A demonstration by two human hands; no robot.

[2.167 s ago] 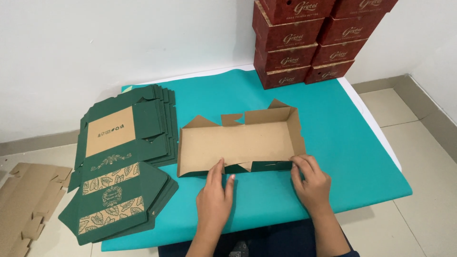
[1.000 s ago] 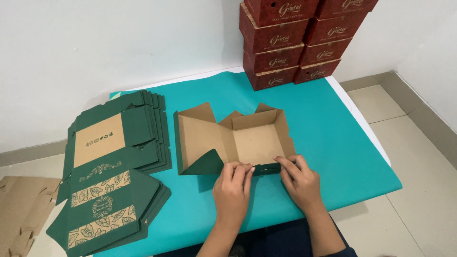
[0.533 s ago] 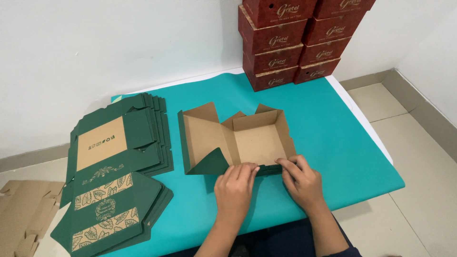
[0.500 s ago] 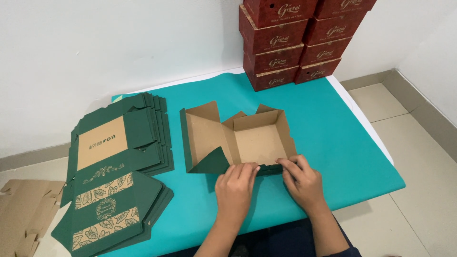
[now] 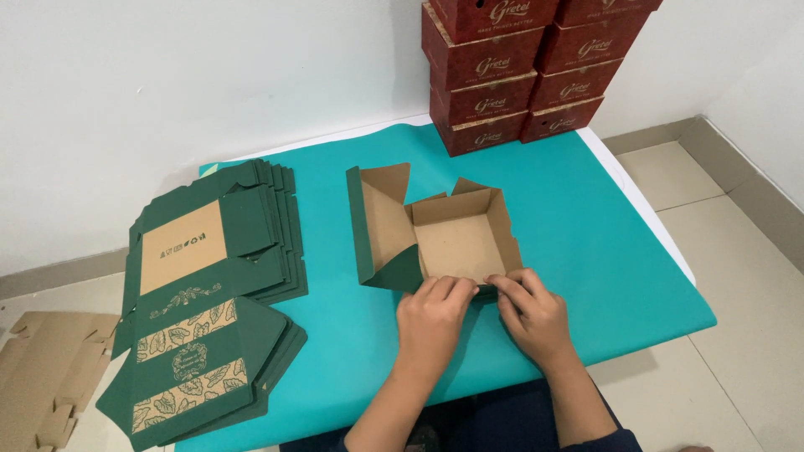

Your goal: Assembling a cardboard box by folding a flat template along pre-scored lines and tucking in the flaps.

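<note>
Now both hands press the green box narrower than before.

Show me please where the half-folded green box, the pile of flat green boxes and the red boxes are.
half-folded green box (image 5: 459,244), head view, brown inner floor.
pile of flat green boxes (image 5: 205,293), head view, top sheet.
red boxes (image 5: 490,96), head view, front of left stack.

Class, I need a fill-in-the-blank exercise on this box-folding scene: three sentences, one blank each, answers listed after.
1. Both hands, left hand and right hand, press the ____ wall of the green box.
2. The table cover is ____ in colour.
3. The flat green boxes lie to the person's ____.

Answers: near; teal; left
</note>
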